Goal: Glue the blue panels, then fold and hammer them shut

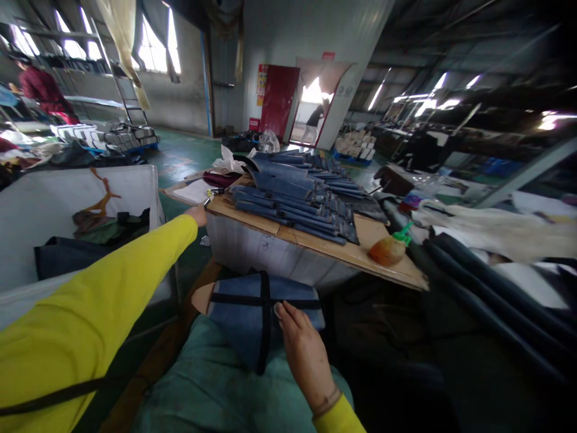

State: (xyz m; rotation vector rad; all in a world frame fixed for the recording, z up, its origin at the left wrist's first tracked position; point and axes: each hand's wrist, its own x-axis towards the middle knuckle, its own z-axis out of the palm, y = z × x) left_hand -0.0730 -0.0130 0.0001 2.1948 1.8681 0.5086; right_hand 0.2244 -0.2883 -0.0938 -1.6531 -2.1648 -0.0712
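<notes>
On my lap lies a folded blue fabric piece crossed by black straps. My right hand rests over its right part, fingers together at the strap, pinching a small pale round item. My left hand reaches out to the cardboard-topped table's left corner, its fingers closed on a small metal tool with a yellowish part near its end. Just beyond that hand are a white sheet and a dark red cloth. Stacks of blue strapped fabric pieces cover the table's middle.
An orange bottle with a green nozzle stands near the right end of the cardboard tabletop. A white bin with cloths is at left, dark fabric at right. Two people are farther off, one at left, one in the doorway.
</notes>
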